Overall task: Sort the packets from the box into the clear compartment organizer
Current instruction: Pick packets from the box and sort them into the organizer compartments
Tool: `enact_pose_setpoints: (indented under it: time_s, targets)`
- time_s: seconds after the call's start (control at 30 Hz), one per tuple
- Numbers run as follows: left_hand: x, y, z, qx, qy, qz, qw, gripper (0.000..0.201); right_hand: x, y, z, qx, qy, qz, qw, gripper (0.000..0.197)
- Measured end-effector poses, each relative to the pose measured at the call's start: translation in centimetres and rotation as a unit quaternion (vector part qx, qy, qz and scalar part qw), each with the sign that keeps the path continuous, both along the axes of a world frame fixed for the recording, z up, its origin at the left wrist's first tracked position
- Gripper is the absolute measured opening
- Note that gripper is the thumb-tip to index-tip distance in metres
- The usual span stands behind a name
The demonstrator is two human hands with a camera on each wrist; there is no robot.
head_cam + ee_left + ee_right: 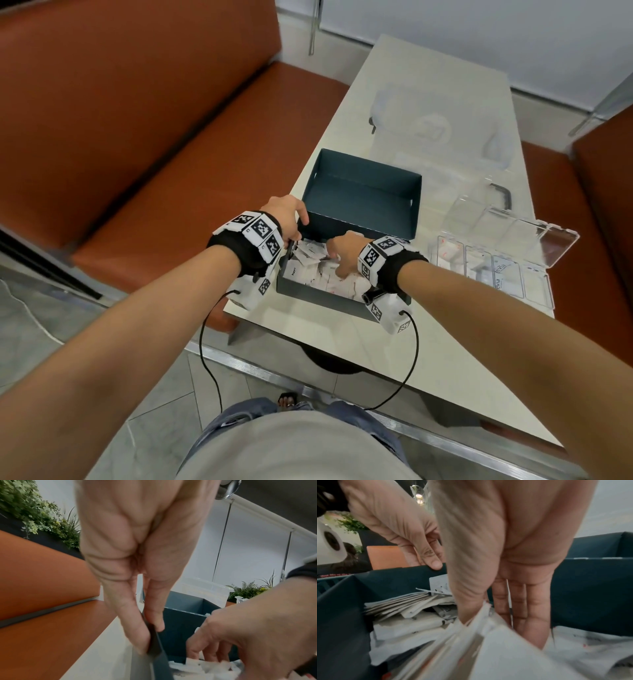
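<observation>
right wrist view: right hand [505, 574] is reaching down into the packets [412, 627], thumb and fingers closing round a white sheaf. left hand [130, 563] is pinching the near-left wall of the dark teal box [363, 192], thumb inside. box is sitting on the pale table [428, 85]; clear compartment organizer [493, 270] is lying open just right of it.

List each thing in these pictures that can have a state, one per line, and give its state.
Box: open, lid flap raised, white packets piled at its near end.
Packets: loose in the box, jumbled.
Organizer: lid swung open, some compartments already hold packets.
Left hand: pinches the box's left wall.
Right hand: down among the packets, thumb and fingers round a bunch.
</observation>
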State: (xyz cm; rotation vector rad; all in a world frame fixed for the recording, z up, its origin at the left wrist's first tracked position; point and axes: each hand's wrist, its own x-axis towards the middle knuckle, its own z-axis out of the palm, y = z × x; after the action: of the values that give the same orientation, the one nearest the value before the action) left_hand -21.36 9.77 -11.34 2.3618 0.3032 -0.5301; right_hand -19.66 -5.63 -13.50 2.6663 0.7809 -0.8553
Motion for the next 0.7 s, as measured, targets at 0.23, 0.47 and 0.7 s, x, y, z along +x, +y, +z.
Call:
enact_pose_setpoints:
  time_s: [0.23, 0.47, 0.7]
  targets:
    - [0.1, -0.1, 0.0, 0.01, -0.001, -0.009, 1.0, 0.034, 0.7, -1.4, 0.5, 0.094, -0.005, -0.061, 0.994, 0.044]
    - [0.2, 0.0, -0.4, 0.025, 0.012, -0.032, 0.999, 0.034, 1.9, -4.7, 2.4, 0.258, 0.024, -0.187, 0.947, 0.025]
    - [0.5, -0.6, 1.2, 0.067, -0.16, -0.053, 0.983, 0.028, 1.9, -8.6, 3.7, 0.469, 0.082, -0.331, 0.814, 0.032]
